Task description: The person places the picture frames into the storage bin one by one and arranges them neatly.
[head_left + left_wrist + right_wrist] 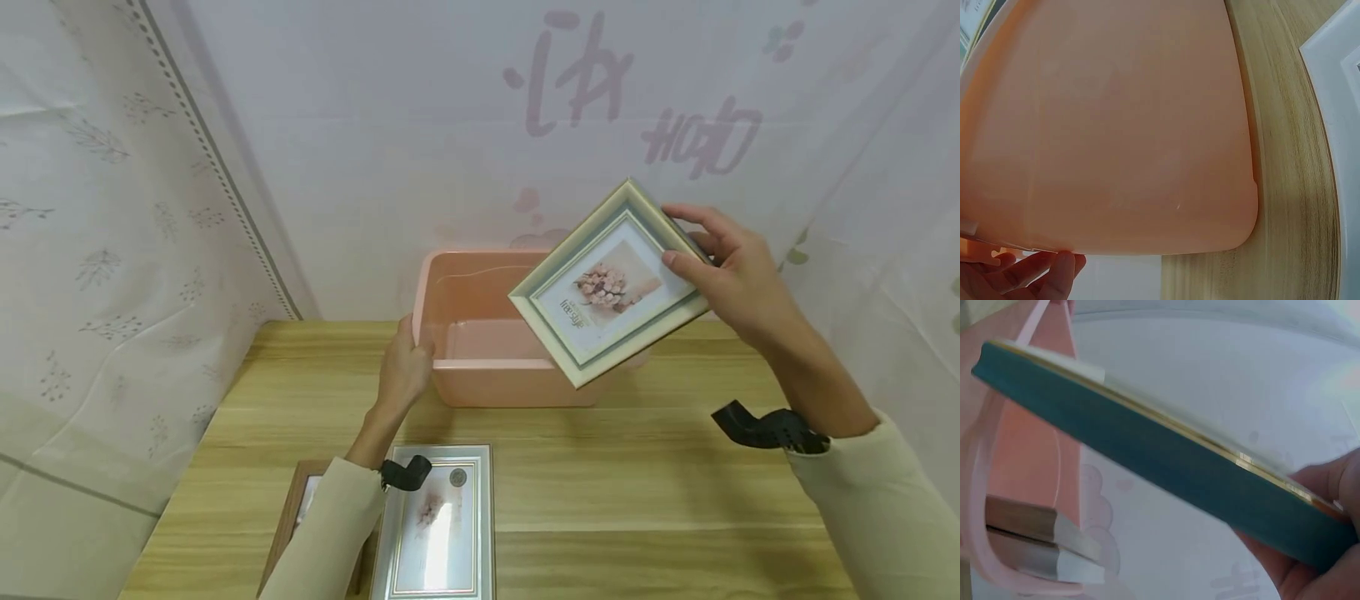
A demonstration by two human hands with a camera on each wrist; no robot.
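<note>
My right hand (738, 271) holds a picture frame (607, 287) by its right corner, thumb on the front face. The frame has pale gold and grey-blue edging and a flower picture. It is tilted over the right part of a pink plastic bin (513, 387). At the bin's left side, my left hand (405, 367) grips the rim. Its fingers (1057, 275) show beside the bin's wall in the left wrist view. The right wrist view shows the held frame's dark teal side edge (1147, 462), with a brown-edged frame (1022, 519) and a whitish one stacked inside the bin.
A silver-white picture frame (382, 575) lies on the wooden table (637, 517) near the front. Beside it, a brown frame (288, 517) is partly covered by my left sleeve. A printed cloth (360, 150) hangs right behind the bin, with another at the left.
</note>
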